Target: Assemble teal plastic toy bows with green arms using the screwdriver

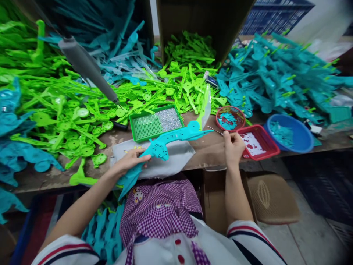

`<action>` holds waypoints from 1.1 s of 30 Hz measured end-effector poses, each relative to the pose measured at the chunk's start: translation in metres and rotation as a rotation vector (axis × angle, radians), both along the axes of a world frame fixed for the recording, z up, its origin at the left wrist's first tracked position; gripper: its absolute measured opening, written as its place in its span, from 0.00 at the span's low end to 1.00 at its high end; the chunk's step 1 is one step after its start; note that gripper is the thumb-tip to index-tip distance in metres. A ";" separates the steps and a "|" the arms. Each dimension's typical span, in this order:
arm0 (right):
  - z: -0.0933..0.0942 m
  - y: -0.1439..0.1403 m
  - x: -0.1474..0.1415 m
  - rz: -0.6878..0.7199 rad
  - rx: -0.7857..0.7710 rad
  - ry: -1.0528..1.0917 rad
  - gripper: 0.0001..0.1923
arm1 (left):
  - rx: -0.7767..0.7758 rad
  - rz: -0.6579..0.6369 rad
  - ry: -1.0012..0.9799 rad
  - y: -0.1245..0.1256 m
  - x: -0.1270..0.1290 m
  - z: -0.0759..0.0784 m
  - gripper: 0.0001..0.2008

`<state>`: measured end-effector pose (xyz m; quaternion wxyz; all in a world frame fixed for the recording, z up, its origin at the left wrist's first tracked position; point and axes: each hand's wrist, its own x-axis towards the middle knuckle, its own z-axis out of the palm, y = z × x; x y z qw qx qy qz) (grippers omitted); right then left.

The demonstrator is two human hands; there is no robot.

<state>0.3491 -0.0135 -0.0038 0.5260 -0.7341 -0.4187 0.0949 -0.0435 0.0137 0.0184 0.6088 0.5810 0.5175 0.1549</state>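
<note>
left hand [129, 161] pins long teal plastic part [168, 141] flat on cloth [176, 156].

Small assembly workshop: worn wooden workbench [209, 151] heaped with bright green moulded plastic parts [68, 121] and teal moulded plastic parts [278, 77], green sorting tray of tiny silver screws [156, 123], brown cardboard carton [204, 18] behind.

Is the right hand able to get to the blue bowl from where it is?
Probably yes. The right hand holds tweezers by the red tray, and the blue bowl sits just beyond that tray with nothing covering it.
</note>
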 end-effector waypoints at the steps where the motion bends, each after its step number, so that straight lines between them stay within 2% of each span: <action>1: 0.002 -0.005 -0.001 0.041 -0.004 -0.007 0.23 | 0.023 -0.027 0.015 0.000 0.003 0.000 0.24; 4: 0.011 -0.021 -0.018 0.096 0.067 -0.023 0.17 | 0.224 -0.062 0.141 -0.008 0.001 0.005 0.22; 6: 0.015 -0.029 -0.036 0.029 0.195 -0.063 0.13 | 0.460 -0.006 0.277 -0.019 -0.006 0.009 0.21; 8: 0.016 -0.033 -0.055 0.041 0.298 -0.143 0.10 | 0.723 0.067 0.443 -0.033 -0.014 0.011 0.19; 11: 0.014 -0.035 -0.076 0.225 0.286 -0.198 0.07 | 1.022 0.056 0.672 -0.052 -0.025 -0.001 0.17; 13: 0.016 -0.037 -0.085 0.249 0.248 -0.145 0.06 | 1.121 -0.027 0.770 -0.061 -0.030 -0.016 0.19; 15: 0.022 -0.035 -0.094 0.259 0.270 -0.093 0.05 | 1.161 -0.123 0.825 -0.066 -0.033 -0.032 0.19; 16: 0.027 -0.031 -0.099 0.333 0.284 -0.092 0.05 | 1.162 -0.165 0.842 -0.067 -0.033 -0.038 0.19; 18: 0.034 -0.009 -0.115 0.621 0.244 -0.141 0.06 | 1.138 -0.228 0.865 -0.067 -0.032 -0.048 0.22; 20: 0.038 0.025 -0.140 0.935 0.074 -0.243 0.08 | 1.102 -0.266 0.879 -0.063 -0.029 -0.055 0.27; 21: 0.038 0.044 -0.156 0.989 -0.031 -0.324 0.09 | 1.092 -0.272 0.882 -0.061 -0.027 -0.057 0.28; 23: 0.037 0.079 -0.194 1.041 -0.159 -0.433 0.09 | 1.093 -0.262 0.874 -0.056 -0.023 -0.062 0.28; 26: 0.035 0.116 -0.259 1.199 -0.154 -0.535 0.11 | 1.119 -0.225 0.857 -0.052 -0.020 -0.067 0.27; 30: 0.024 0.141 -0.330 1.201 -0.240 -0.606 0.12 | 1.144 -0.197 0.817 -0.052 -0.019 -0.071 0.27; 33: 0.014 0.155 -0.359 1.195 -0.324 -0.574 0.13 | 1.142 -0.196 0.805 -0.052 -0.018 -0.072 0.28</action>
